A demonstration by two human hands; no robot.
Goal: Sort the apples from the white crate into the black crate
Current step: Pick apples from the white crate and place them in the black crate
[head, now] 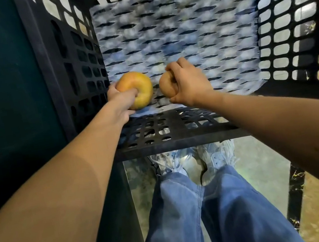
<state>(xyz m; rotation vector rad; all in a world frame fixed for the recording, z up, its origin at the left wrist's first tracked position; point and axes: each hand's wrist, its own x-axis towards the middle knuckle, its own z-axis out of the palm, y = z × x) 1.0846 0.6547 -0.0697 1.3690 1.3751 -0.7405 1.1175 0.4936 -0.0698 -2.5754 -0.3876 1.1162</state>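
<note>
Pale concrete floor (267, 166) lies under everything, and on it stands the tall black plastic crate with lattice walls (72, 57). Inside the crate, low at its near wall, are two apples.

The bigger round yellow-orange apple (137, 82) is by the near-left corner. The left hand (119, 104) grips it from the near side, with the fingers curled over the front. The smaller orange-brown apple (164, 88) is just beside it to the right, not touching. The right hand (189, 85) closes round it from the right, with one fingertip in the hollow of the fruit. Both apples are on or just above the white foam net sheet (177, 29) that covers the crate bottom — I cannot tell which.

An apple is firm, smooth and of moderate weight, but it bruises easily. So I judge it should be held round its widest part with the whole hand and set down, not dropped — the foam would soften the landing.

The white crate is not in view. Blue jeans (192, 221) and light shoes (219, 155) show below the crate's near edge.
</note>
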